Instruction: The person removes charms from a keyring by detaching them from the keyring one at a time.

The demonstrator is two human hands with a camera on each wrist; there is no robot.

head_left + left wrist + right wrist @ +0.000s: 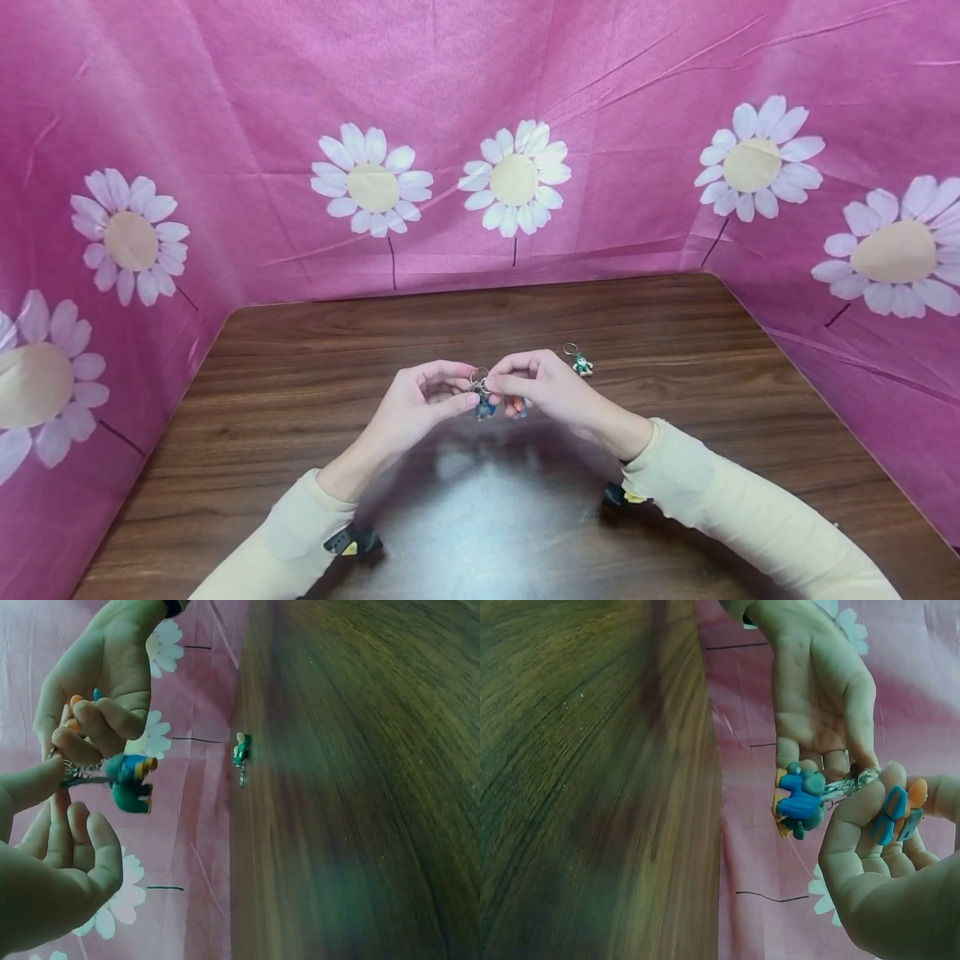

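- Above the table (300,400), my left grip (417,402) and right grip (551,387) pinch the rings (478,385); blue figure (799,805) hangs between.
- Best: left grip steady, orange figure (898,816) tucked clear in right grip.

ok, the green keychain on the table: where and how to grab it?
Likely by the chunky green figure, pinched across its sides from above: it lies exposed on the table, bulkier than its thin ring. Right hand is nearer.
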